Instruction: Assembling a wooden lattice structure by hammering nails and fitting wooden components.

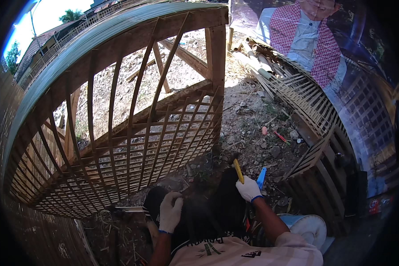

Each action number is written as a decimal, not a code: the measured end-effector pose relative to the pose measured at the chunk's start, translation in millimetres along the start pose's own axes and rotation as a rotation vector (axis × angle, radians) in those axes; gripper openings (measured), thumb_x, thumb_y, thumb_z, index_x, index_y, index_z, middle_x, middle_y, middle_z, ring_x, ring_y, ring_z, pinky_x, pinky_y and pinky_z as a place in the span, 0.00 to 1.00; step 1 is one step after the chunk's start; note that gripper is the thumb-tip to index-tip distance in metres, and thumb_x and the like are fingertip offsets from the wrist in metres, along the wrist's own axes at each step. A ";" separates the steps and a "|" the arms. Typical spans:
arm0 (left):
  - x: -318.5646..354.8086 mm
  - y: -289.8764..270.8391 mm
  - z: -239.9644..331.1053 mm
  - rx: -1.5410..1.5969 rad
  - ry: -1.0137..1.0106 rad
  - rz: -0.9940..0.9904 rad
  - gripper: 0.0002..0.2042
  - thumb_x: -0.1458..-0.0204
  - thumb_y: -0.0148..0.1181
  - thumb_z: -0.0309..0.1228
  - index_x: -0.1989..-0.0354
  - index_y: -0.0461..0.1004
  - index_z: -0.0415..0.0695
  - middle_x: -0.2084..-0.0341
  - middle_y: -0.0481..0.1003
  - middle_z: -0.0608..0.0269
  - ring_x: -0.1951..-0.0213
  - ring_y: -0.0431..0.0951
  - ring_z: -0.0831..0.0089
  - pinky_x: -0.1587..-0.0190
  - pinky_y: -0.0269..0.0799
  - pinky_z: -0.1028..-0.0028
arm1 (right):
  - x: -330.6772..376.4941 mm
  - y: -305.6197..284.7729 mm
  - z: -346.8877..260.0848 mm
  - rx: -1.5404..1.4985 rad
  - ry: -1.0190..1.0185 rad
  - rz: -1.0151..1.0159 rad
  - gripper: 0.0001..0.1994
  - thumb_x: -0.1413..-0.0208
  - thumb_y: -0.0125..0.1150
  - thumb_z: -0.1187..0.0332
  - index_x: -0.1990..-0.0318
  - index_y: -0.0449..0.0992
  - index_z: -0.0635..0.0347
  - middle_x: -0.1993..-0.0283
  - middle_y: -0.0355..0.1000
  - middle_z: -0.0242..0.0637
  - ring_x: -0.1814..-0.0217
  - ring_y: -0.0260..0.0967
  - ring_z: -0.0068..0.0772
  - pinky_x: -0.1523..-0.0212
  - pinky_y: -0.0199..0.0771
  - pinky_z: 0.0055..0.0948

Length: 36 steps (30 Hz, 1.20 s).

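Observation:
My right hand point(249, 189), in a white glove with a blue cuff, is closed round the yellow handle of a hammer point(238, 171). Its dark head points away from me. Just right of that hand, a flat blue piece point(261, 177) sticks up; its kind is unclear. My left hand point(170, 213), also gloved, is beside my left knee with its fingers curled together; anything inside them is too small to see. Ahead and to the left stands a large wooden frame point(215, 57) with a lattice of thin slats point(133, 150).
A slatted bamboo panel point(308, 95) and a wooden slatted crate point(317, 177) stand on the right, below a printed banner point(306, 40). A red-handled tool point(281, 138) lies on the stony ground point(248, 119). Near my right elbow is a white bucket point(309, 230).

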State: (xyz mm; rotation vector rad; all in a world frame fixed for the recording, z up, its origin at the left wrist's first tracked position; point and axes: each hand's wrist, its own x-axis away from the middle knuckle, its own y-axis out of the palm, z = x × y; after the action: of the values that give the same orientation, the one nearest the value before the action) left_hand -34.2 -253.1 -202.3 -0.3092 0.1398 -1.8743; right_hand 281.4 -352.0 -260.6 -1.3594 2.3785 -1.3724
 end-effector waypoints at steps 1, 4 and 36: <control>-0.2 -0.6 -0.4 0.000 0.001 -0.002 0.09 0.41 0.59 0.27 0.57 0.79 0.36 0.62 0.79 0.57 0.61 0.79 0.71 0.54 0.73 0.71 | -0.4 0.4 0.6 0.008 -0.001 0.004 0.19 0.40 0.55 0.54 0.55 0.76 0.64 0.61 0.78 0.61 0.54 0.78 0.64 0.54 0.76 0.51; 1.0 -3.8 -4.6 -0.076 0.030 -0.005 0.09 0.41 0.59 0.28 0.56 0.79 0.36 0.61 0.80 0.56 0.60 0.80 0.69 0.53 0.73 0.70 | 1.8 -1.1 -3.0 0.009 -0.010 0.004 0.19 0.41 0.55 0.55 0.56 0.76 0.64 0.62 0.78 0.60 0.55 0.78 0.64 0.54 0.76 0.50; -24.1 -11.7 50.0 0.017 0.057 0.102 0.11 0.38 0.60 0.29 0.53 0.79 0.34 0.61 0.81 0.58 0.60 0.79 0.74 0.55 0.73 0.75 | -1.6 5.8 4.5 -0.007 -0.041 0.042 0.20 0.38 0.57 0.52 0.57 0.76 0.64 0.64 0.78 0.60 0.57 0.78 0.65 0.57 0.76 0.53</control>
State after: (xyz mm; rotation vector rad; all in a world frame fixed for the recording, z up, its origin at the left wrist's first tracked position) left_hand -23.7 -223.7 -154.9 -0.2328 0.1753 -1.7825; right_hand 280.7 -352.6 -268.0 -1.3178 2.3740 -1.3136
